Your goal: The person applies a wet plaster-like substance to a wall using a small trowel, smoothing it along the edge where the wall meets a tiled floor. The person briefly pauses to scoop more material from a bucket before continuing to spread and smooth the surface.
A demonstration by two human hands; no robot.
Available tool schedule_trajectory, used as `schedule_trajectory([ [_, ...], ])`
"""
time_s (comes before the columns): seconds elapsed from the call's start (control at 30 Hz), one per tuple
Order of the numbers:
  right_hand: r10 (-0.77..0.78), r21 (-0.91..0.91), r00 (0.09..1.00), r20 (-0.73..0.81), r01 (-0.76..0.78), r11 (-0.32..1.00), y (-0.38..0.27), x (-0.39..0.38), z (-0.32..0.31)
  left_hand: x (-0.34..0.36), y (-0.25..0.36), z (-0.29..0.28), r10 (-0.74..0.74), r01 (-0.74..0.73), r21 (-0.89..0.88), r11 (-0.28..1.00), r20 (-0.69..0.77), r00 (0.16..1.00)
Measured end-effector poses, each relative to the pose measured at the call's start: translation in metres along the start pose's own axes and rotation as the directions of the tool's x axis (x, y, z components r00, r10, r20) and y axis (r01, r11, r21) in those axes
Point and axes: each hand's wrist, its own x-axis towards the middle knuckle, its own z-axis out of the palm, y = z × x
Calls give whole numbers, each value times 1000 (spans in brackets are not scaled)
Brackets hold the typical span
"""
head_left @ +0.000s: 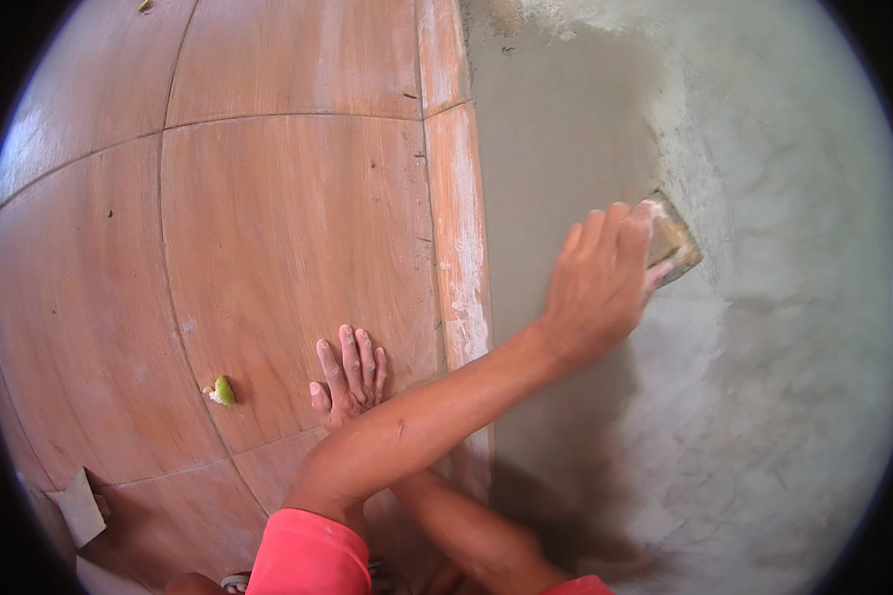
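My left arm reaches across over my right arm. In my left hand (605,268) is a small, flat, rectangular block (677,238), yellowish-brown with grey edges and smeared with cement. Its underside is hidden, so I cannot tell whether it is a sponge or a float. The block is against the grey cement surface (566,119), at the border between a darker, damp-looking band and a paler area. My right hand (352,372) rests palm down on the wood-patterned tiles (288,218), fingers spread and dusted pale, holding nothing.
A whitish-smeared tile strip (461,248) borders the cement. On the tiles lies a small green piece with a white end (223,391). A grey flat scrap (79,508) is at the lower left. Part of a sandalled foot (236,581) shows at the bottom.
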Motion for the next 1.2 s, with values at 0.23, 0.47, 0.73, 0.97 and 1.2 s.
schedule_trajectory([
  [0.23, -77, 12, 996, 47, 76, 997, -24, 5, 0, 69, -41, -28, -224, 242, 119, 963, -150, 963],
  [0.47, -46, 38, 998, 30, 45, 998, -20, 7, -4, 28, -56, -25, -387, 391, 52, 919, -82, 919],
  [0.73, 12, 62, 999, -33, -10, 998, -4, 2, 5, -10, -15, -24, -490, 496, -56, 866, 94, 867],
  [0.97, 31, 91, 999, 14, -33, 995, -11, 0, 2, 8, 1, -21, -395, 388, 95, 917, 75, 916],
  [1.2, -26, 110, 1000, 13, 25, 994, -24, 6, 1, 43, -21, -35, -434, 435, 248, 865, -65, 899],
])
